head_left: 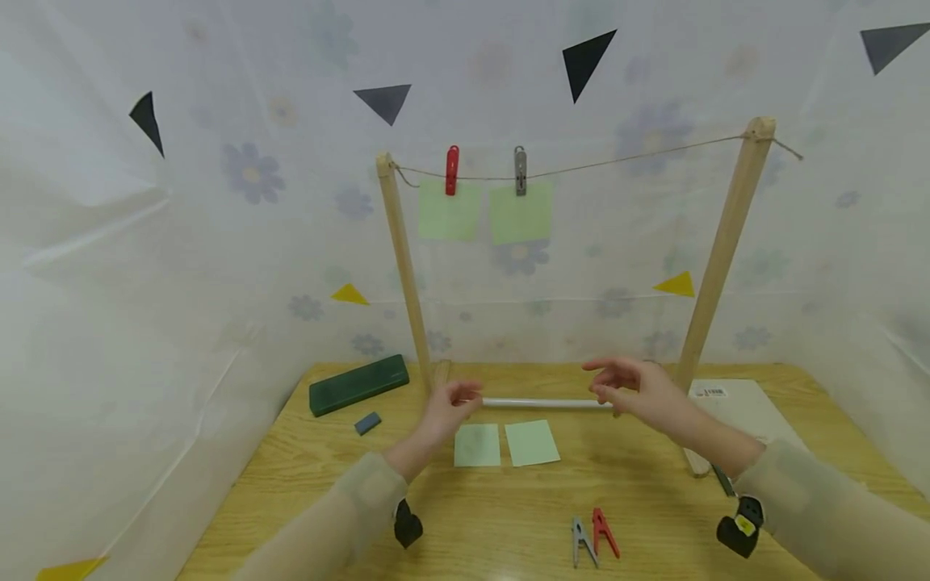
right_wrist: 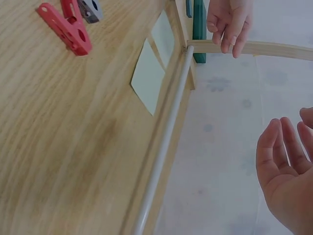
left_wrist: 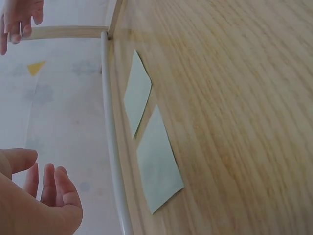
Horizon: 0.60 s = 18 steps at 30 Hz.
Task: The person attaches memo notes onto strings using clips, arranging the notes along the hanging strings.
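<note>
Wooden table (head_left: 305, 492): both relaxed, empty hands, left hand (head_left: 449, 407) and right hand (head_left: 639, 390), hover beyond two green notes (head_left: 506, 444).

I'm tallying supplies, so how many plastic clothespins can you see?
4: a red clothespin and a grey clothespin clipped on the string, another red one and grey one lying on the table.

Wooden table (head_left: 291, 500); green case (head_left: 359, 384) at ten o'clock, with a small blue block (head_left: 367, 423) just beside it; red peg (head_left: 605, 532) and grey peg (head_left: 583, 541) lying side by side at five o'clock; white board (head_left: 734, 403) at three o'clock; on the string (head_left: 639, 156) at twelve o'clock, red clip (head_left: 452, 169) and grey clip (head_left: 520, 169), each pinning a hung green sheet (head_left: 448, 214); floral backdrop (head_left: 218, 242) with black and yellow triangles.
</note>
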Each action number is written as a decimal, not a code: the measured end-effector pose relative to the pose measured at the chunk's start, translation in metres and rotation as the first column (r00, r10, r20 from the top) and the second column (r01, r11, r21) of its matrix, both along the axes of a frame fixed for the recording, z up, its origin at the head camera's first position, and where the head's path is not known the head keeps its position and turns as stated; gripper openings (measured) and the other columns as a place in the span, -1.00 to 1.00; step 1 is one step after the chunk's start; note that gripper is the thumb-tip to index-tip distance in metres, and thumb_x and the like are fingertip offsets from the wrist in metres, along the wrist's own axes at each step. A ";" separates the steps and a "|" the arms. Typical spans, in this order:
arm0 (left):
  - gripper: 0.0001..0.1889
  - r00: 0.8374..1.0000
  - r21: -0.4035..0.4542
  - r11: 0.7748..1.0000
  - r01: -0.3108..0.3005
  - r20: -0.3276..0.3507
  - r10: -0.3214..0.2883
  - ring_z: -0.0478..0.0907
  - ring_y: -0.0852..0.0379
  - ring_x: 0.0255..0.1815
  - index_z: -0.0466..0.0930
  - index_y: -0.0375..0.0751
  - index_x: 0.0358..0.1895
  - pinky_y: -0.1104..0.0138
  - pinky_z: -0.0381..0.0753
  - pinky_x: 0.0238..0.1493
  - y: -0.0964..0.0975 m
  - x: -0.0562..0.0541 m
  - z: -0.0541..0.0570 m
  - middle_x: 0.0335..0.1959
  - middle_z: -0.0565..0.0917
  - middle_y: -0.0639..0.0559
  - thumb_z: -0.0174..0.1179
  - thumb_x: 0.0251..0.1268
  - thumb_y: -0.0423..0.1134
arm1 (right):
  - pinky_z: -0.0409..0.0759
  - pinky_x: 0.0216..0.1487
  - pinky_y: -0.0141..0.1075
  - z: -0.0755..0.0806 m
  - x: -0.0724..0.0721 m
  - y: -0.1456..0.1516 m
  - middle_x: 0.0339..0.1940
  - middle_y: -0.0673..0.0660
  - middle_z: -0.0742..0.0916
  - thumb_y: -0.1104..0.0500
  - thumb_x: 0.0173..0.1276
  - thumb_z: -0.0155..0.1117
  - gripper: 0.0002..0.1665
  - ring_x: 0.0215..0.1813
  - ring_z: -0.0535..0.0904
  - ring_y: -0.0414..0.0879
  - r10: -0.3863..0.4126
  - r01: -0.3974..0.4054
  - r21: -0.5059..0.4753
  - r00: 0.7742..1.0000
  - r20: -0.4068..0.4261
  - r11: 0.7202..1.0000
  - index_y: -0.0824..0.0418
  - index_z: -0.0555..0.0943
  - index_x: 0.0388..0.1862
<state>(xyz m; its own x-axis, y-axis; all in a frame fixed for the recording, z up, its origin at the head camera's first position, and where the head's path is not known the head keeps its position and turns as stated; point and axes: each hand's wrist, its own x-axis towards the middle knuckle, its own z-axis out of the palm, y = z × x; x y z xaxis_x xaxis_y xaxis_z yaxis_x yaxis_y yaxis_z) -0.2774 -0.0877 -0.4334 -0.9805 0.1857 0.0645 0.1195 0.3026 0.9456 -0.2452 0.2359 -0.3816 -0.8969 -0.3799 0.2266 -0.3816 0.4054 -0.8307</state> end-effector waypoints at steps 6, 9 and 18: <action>-0.72 1.000 -0.049 0.999 0.016 0.013 -0.016 0.60 -0.01 -0.07 0.56 -0.44 0.09 0.28 0.62 -0.06 -0.003 0.005 -0.015 -0.02 0.66 -0.31 0.20 0.36 -0.43 | 0.64 -0.38 -0.24 -0.021 0.009 0.002 -0.13 0.19 0.70 0.19 0.46 0.23 -0.54 -0.25 0.63 -0.22 0.050 -0.049 -0.012 0.995 0.084 0.999 0.28 0.48 0.29; -0.71 0.999 -0.088 0.996 0.024 0.035 -0.021 0.59 -0.02 -0.04 0.56 -0.41 0.10 0.24 0.62 -0.03 -0.005 0.007 -0.021 0.02 0.64 -0.28 0.20 0.36 -0.41 | 0.64 -0.38 -0.23 -0.032 0.013 0.004 -0.10 0.21 0.68 0.18 0.46 0.23 -0.52 -0.24 0.62 -0.19 0.085 -0.086 0.002 0.989 0.121 0.996 0.28 0.47 0.30; -0.64 0.999 -0.181 0.983 0.039 0.018 -0.036 0.53 -0.26 0.11 0.57 -0.37 0.14 0.04 0.61 0.05 -0.005 0.009 -0.033 0.10 0.60 -0.31 0.27 0.27 -0.46 | 0.66 -0.37 -0.21 -0.064 0.022 0.007 -0.14 0.32 0.68 0.26 0.42 0.26 -0.55 -0.18 0.66 -0.09 0.196 -0.197 -0.001 0.975 0.102 0.980 0.31 0.50 0.26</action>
